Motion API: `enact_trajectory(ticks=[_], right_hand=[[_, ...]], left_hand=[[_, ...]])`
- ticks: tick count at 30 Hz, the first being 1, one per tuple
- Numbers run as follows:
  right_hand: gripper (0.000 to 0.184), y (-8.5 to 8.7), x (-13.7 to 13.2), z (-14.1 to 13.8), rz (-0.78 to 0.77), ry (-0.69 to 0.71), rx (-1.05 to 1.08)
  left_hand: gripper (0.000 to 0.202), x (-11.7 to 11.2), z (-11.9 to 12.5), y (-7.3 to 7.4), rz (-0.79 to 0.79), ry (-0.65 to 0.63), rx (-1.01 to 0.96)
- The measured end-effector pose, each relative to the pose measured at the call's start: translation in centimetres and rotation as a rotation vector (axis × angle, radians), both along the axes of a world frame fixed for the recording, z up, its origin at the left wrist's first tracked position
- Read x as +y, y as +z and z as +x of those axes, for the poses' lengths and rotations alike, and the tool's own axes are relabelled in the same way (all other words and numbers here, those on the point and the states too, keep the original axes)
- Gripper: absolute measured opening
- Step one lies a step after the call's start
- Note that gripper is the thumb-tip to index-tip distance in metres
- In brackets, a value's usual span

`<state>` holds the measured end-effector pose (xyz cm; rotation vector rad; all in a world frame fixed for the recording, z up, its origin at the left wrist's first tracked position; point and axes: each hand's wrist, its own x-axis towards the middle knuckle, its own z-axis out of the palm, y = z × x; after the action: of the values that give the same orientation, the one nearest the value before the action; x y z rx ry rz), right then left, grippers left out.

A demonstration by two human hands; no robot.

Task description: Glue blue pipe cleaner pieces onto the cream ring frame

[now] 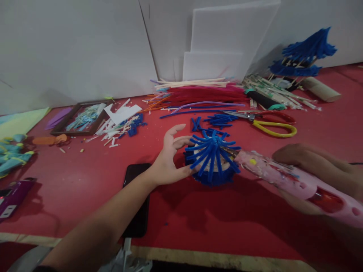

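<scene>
Nearest me, a black phone (137, 215) is lying on the red table (181, 226), partly under my left arm (113, 211). Off to the left, a purple block (18, 196) is sitting, showing white squares.

My right hand (320, 166) is gripping a pink glue gun (297, 181), fingers wrapped around it. Its tip is poking in by the blue stems of a round model (212, 151), which is standing mid-table. My left hand (168, 162) is curving half open around the model's left side; thumb and a finger are holding it lightly, and another finger is sticking up.

Behind the model, cut blue bits (221, 119) are lying by the scissors (251, 116). Farther left, a brown tray (74, 133) is holding thin green, blue and white strips (85, 118).

At the back, red, pink and white stems (207, 95) are lying in front of white boards (229, 30). To the right, clear wrappers (306, 104) are holding thin sticks (280, 92); their green print is looking too small for me to read. A card tube (321, 89) is resting beside a blue tower (310, 49).
</scene>
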<state>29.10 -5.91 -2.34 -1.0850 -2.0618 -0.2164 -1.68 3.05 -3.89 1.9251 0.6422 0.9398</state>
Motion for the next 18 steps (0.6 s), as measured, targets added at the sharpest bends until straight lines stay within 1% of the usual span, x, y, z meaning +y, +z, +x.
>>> enact_trajectory(ticks=[4, 7, 10, 14, 16, 18], right_hand=[[0.007, 0.3, 0.0, -0.1, 0.011, 0.016, 0.009], [0.003, 0.5, 0.0, -0.2, -0.030, 0.029, 0.019], [0.002, 0.5, 0.0, -0.3, -0.058, 0.028, 0.002], [0.017, 0.2, -0.1, -0.2, 0.011, -0.003, 0.044], [0.022, 0.1, -0.6, 0.0, 0.014, -0.065, 0.060], [0.027, 0.3, -1.3, 0.4, -0.075, -0.163, 0.039]], left_hand=[[0.084, 0.0, 0.1, 0.0, -0.007, -0.005, -0.009], [0.087, -0.1, 0.1, 0.0, -0.025, 0.025, 0.002], [0.080, -0.1, 0.1, 0.2, -0.008, 0.036, 0.005], [0.067, 0.0, 0.0, 0.1, 0.062, -0.002, 0.005], [0.073, 0.0, 0.0, -0.2, 0.075, -0.009, -0.008], [0.084, 0.0, -0.1, -0.4, 0.057, -0.001, -0.024]])
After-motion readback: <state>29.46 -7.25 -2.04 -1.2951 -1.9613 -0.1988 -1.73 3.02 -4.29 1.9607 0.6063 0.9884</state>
